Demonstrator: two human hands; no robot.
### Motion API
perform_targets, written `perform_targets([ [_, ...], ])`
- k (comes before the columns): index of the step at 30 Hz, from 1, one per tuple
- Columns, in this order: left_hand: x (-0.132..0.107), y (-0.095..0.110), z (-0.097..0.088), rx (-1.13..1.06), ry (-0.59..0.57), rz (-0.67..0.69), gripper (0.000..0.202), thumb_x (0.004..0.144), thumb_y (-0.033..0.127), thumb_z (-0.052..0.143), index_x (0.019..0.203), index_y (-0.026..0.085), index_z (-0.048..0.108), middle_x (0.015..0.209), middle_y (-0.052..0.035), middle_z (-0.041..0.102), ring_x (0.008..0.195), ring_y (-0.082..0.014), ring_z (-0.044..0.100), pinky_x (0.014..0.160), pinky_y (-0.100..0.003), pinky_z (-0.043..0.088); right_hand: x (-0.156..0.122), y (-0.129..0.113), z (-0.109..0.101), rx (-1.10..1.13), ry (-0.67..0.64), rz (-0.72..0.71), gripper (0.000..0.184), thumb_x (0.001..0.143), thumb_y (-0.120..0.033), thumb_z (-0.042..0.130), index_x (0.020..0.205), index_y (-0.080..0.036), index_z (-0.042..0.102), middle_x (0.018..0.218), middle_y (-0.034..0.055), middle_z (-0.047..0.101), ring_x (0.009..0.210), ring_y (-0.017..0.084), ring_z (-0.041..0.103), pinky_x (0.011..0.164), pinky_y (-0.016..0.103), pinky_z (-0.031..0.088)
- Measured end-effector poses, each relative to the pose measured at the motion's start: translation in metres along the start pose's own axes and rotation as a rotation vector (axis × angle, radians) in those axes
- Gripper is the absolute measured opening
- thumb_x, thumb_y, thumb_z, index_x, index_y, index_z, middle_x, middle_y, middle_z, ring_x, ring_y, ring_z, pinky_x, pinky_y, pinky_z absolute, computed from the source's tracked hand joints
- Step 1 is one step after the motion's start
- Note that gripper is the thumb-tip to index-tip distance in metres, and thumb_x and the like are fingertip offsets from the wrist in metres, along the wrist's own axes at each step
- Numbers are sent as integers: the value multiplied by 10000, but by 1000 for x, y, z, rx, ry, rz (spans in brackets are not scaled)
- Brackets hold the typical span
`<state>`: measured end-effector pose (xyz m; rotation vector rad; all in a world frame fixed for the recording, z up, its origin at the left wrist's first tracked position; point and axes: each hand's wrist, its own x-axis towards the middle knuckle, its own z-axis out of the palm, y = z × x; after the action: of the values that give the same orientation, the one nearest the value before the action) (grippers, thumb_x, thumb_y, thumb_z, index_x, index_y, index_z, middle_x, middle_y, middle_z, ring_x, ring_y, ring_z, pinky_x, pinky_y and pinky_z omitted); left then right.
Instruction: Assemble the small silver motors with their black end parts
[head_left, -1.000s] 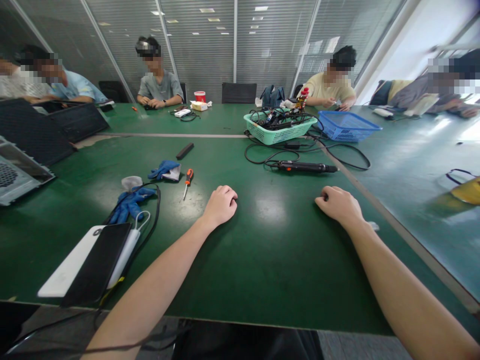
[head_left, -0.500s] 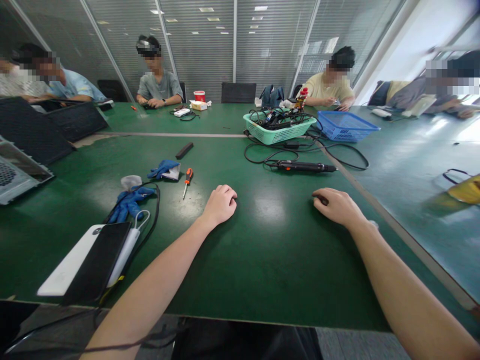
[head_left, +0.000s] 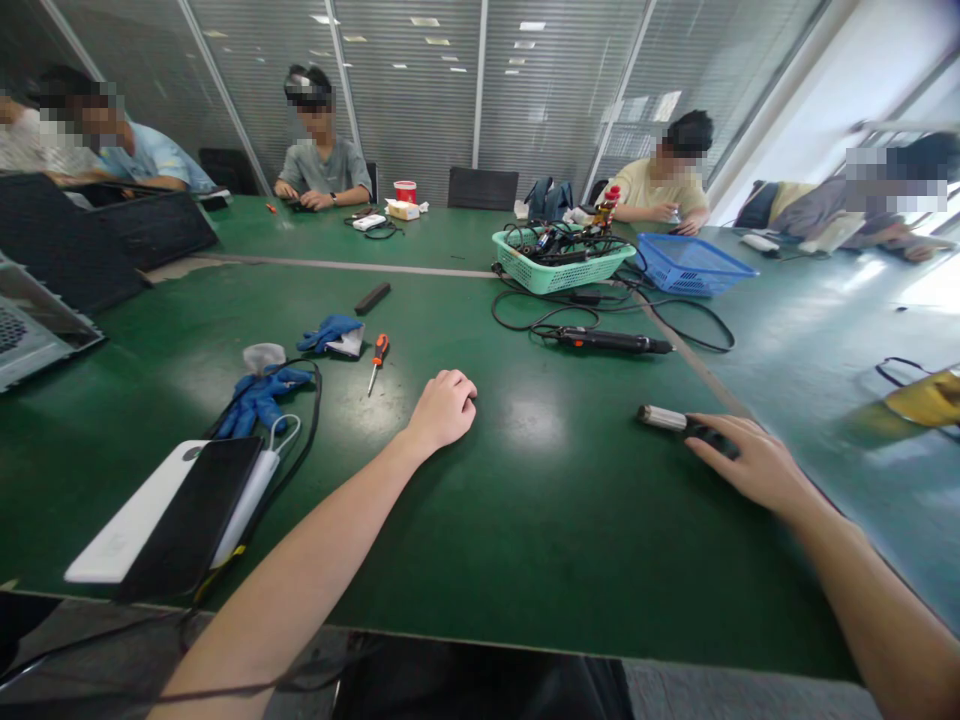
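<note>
My left hand (head_left: 445,408) rests on the green table (head_left: 525,540) with its fingers curled in. Whatever may be beneath those fingers is hidden. To the right, my right hand (head_left: 750,462) has thumb and fingers on either side of the black end of a cylindrical tool (head_left: 663,418) with a silver barrel, which lies flat and points left. Its exact kind I cannot make out. Left of my left hand lies a screwdriver (head_left: 379,362) with an orange and black handle. A black electric screwdriver (head_left: 615,341) with a cable lies beyond both hands.
Blue gloves (head_left: 259,398), a white power bank (head_left: 246,505) and a black-and-white slab (head_left: 169,515) lie at left. Farther off are a dark bar (head_left: 373,298), a green basket (head_left: 562,272) of cables and a blue basket (head_left: 694,268). Several people sit around the table.
My right hand has slid to the right and towards me, baring the tool's silver barrel that it covered before. My left hand stays in place. The view has shifted slightly.
</note>
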<state>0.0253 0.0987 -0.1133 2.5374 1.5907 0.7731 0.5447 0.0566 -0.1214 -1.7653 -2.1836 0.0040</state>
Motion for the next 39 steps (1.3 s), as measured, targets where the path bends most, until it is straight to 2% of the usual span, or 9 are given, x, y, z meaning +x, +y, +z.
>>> perform_targets([
  [3, 1, 1, 0, 3, -4, -2, 220, 873, 129, 531, 975, 204, 711, 1055, -87, 646, 1046, -244, 561, 938, -416, 501, 0, -8, 13, 28, 56, 13, 558, 913, -582, 541, 1353, -245, 608, 1274, 108, 683, 1168, 328, 633, 1013, 481, 489],
  [7, 1, 3, -1, 17, -1, 5, 224, 874, 126, 530, 979, 204, 712, 1054, -85, 645, 1056, -243, 565, 936, -408, 505, 20, -44, 23, 48, 53, -2, 585, 891, -570, 579, 1369, -231, 589, 1280, 107, 685, 1166, 324, 629, 983, 478, 503],
  [14, 3, 4, -2, 5, 5, 6, 225, 875, 117, 516, 970, 201, 702, 1046, -78, 649, 1049, -238, 569, 947, -402, 506, 57, -151, 39, 188, 35, -57, 452, 915, -506, 579, 1251, -206, 618, 1172, 120, 704, 1128, 315, 617, 972, 455, 494],
  [19, 4, 8, -6, -29, -4, 28, 253, 855, 95, 499, 995, 204, 679, 1068, -75, 652, 1071, -233, 576, 970, -401, 498, 69, -230, 59, 281, 95, -123, 360, 915, -490, 601, 1159, -226, 615, 1070, 116, 693, 1031, 329, 609, 909, 479, 498],
  [23, 2, 16, -14, -69, -3, 83, 306, 828, 156, 573, 1124, 206, 630, 1146, -84, 647, 1119, -251, 572, 987, -413, 488, 73, -271, 69, 312, 115, -144, 300, 926, -498, 602, 1100, -254, 607, 1015, 108, 683, 961, 331, 600, 870, 492, 492],
  [27, 2, 21, -19, -94, -64, 158, 248, 867, 290, 630, 1100, 209, 616, 1127, -78, 656, 1096, -253, 576, 965, -412, 481, 70, -274, 68, 362, 96, -169, 367, 899, -486, 646, 1175, -250, 595, 1064, 110, 675, 1006, 335, 592, 896, 487, 487],
  [32, 6, 21, -16, -84, -83, 168, 190, 889, 316, 629, 1049, 214, 624, 1088, -69, 654, 1067, -249, 576, 944, -413, 474, 63, -242, 44, 418, -40, -303, 488, 878, -425, 675, 1300, -211, 559, 1200, 121, 645, 1119, 306, 587, 981, 460, 484],
  [36, 7, 18, -15, -89, -86, 190, 205, 900, 333, 629, 1061, 206, 628, 1053, -69, 646, 1027, -242, 576, 927, -408, 482, 63, -226, 25, 358, -148, -458, 358, 841, -348, 707, 1170, -219, 647, 1102, 96, 661, 1045, 282, 603, 945, 432, 495],
  [39, 7, 18, -15, -93, -96, 209, 202, 908, 329, 624, 1067, 205, 633, 1025, -68, 648, 1006, -238, 579, 921, -403, 488, 65, -228, 24, 370, -161, -499, 262, 843, -246, 669, 1105, -230, 675, 1031, 75, 666, 999, 258, 612, 914, 405, 502],
])
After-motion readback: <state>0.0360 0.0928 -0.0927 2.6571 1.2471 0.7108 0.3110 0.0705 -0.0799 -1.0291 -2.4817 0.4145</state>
